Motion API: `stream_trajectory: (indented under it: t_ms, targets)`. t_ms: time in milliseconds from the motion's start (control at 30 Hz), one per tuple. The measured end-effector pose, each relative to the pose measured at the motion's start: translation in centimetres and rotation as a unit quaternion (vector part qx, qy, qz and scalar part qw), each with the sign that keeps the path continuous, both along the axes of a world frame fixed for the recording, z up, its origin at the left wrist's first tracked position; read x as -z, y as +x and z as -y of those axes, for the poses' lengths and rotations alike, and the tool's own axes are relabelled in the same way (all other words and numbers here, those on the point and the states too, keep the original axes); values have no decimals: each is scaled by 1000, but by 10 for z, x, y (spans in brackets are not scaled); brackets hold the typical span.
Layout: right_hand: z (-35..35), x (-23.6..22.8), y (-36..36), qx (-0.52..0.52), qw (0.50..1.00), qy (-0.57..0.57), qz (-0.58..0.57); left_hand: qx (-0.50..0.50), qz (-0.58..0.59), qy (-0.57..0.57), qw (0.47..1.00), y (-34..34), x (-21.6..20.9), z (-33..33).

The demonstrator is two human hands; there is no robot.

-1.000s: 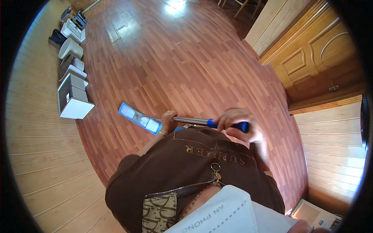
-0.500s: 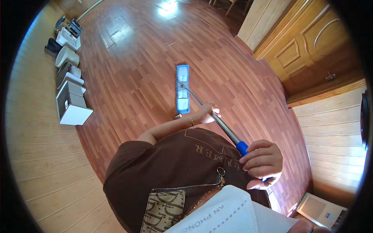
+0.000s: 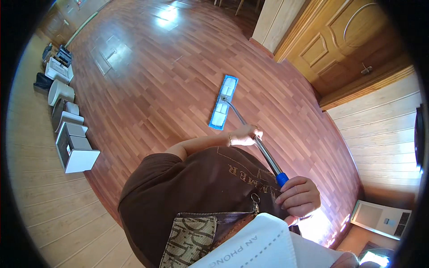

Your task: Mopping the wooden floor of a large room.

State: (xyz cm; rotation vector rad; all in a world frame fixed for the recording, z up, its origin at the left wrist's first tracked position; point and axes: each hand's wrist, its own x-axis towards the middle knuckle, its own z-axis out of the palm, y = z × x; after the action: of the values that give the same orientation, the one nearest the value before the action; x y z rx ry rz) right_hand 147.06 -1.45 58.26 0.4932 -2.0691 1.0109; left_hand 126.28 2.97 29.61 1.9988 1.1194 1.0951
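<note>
One flat mop (image 3: 267,155): it slants from the wood-plank floor (image 3: 147,111) ahead of the wearer back to the right side of the brown shirt (image 3: 152,192)
Mop head (image 3: 223,106): a long blue-fringed pad with white pockets on top, seemingly flat on the boards, its far end leaning right
Left hand (image 3: 246,135): closed round the steel shaft partway along, the forearm reaching across in front of the shirt
Right hand (image 3: 300,196): fingers curled round the upper end, just behind the blue collar (image 3: 282,179); it hides most of the handle there
Good grip: the right hand best serves as a steady pivot, the left as the guide, firm but loose enough to let the shaft turn
Good contact: light, even pressure through the swivel joint (image 3: 224,99) should stop either end of the pad lifting
Good direction: leading with a long edge of the pad probably covers most floor
Side clearance: the white box (image 3: 82,161) by the left wall and the wooden door (image 3: 330,51) on the right both stand well apart from the pad, so there seems ample room for wide, unhurried strokes
</note>
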Motion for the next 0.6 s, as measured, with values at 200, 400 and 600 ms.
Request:
stream_trajectory:
  t_ms: [200, 400, 600]
  targets:
    - [-16, 30, -62, -16, 997, -67, 17, 0, -47, 21, 999, -71, 30, -28]
    - [-18, 49, -139, -5, 993, -109, 47, -17, -57, 27, 998, -149, 47, -42]
    - [-25, 48, -200, -12, 995, -79, 67, 1, -25, 28, 999, -208, 34, -47]
